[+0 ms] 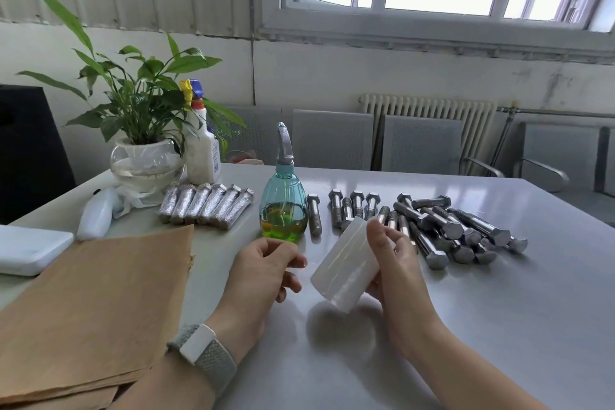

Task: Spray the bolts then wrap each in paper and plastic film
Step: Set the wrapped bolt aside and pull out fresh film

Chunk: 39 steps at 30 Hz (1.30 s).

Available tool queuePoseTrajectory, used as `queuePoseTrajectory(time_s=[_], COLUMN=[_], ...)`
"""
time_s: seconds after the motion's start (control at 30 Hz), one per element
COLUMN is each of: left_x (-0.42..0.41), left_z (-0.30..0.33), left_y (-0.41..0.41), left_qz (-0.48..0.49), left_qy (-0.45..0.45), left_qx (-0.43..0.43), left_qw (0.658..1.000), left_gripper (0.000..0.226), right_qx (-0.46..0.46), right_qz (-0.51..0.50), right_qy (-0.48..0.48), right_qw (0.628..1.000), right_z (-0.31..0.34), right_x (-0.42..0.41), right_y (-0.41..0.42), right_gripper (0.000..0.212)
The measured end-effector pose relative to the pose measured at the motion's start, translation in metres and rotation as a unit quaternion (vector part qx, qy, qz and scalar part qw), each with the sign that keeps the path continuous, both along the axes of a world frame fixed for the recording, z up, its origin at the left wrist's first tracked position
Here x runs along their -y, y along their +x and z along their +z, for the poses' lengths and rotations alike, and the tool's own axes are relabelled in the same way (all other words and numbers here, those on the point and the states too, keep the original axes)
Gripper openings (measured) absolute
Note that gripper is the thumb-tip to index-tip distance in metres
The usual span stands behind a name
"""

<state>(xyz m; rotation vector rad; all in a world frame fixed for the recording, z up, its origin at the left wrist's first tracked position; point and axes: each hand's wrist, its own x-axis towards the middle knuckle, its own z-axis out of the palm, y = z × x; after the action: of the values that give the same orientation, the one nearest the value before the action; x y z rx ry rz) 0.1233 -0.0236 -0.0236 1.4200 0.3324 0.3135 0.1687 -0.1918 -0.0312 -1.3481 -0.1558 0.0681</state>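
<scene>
your right hand (396,263) grips the white translucent roll of plastic film (346,268), lifted just off the grey table (499,326), fingers curled round its far side. your left hand (266,270) hovers just beside the roll with fingers loosely curled and thumb near forefinger; i cannot tell whether it pinches a film edge or holds nothing. this looks like the film stage: finding the loose end of the roll, with no bolt between your hands. the next move calls for a bolt to be brought in. the bare steel hex bolts (432,226) lie in a loose heap behind the roll, and six finished silvery wrapped bolts (206,206) sit in a row on the left. the teal teardrop spray bottle with green liquid (284,210) stands close ahead of your left hand, easy to knock. brown paper sheets (93,303) overhang the near left edge of the table; bare table shows below your right forearm and to its right.
</scene>
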Motion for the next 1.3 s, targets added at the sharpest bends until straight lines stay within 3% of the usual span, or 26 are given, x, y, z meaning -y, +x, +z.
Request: queuePoseTrajectory(time_s=[0.27,0.37,0.47,0.6,0.7,0.8,0.87,1.0,1.17,1.3], left_x=[-0.006,-0.007,-0.007,-0.007,-0.005,-0.006,-0.007,-0.008,-0.008,-0.009], left_z=[-0.001,-0.002,-0.004,-0.002,-0.001,-0.002,-0.004,-0.006,-0.008,-0.008], left_y=[-0.002,-0.001,0.000,0.003,0.003,-0.001,-0.002,-0.002,-0.003,-0.003], left_qz=[-0.092,-0.099,-0.107,-0.050,0.037,0.094,0.099,0.087,0.051,0.045], left_qy=[0.048,0.042,0.063,0.072,0.129,0.276,0.328,0.362,0.406,0.409], left_qx=[-0.038,-0.047,-0.049,-0.017,0.050,0.112,0.139,0.177,0.199,0.197], left_qw=[0.994,0.993,0.991,0.996,0.990,0.950,0.929,0.911,0.891,0.890], left_gripper=[0.065,0.056,0.030,0.011,0.012,0.013,0.012,0.013,0.022,0.029], right_qx=[0.008,0.001,-0.004,-0.012,-0.017,-0.002,0.029,0.050,0.083,0.105], right_qz=[-0.010,-0.012,-0.008,0.021,0.095,0.148,0.167,0.246,0.206,0.219], right_qy=[0.010,0.018,0.021,0.016,-0.005,-0.074,-0.139,-0.205,-0.219,-0.230], right_qw=[1.000,1.000,1.000,1.000,0.995,0.986,0.976,0.946,0.950,0.942], right_z=[0.001,0.001,0.002,0.001,-0.001,-0.002,0.002,0.012,0.018,0.023], right_x=[0.000,0.000,0.000,0.000,-0.004,-0.007,-0.006,-0.003,0.006,0.012], right_y=[-0.001,-0.001,-0.001,-0.002,-0.004,-0.009,-0.010,-0.011,-0.004,-0.001], right_gripper=[0.075,0.073,0.077,0.076,0.072,0.062,0.058,0.052,0.019,0.017])
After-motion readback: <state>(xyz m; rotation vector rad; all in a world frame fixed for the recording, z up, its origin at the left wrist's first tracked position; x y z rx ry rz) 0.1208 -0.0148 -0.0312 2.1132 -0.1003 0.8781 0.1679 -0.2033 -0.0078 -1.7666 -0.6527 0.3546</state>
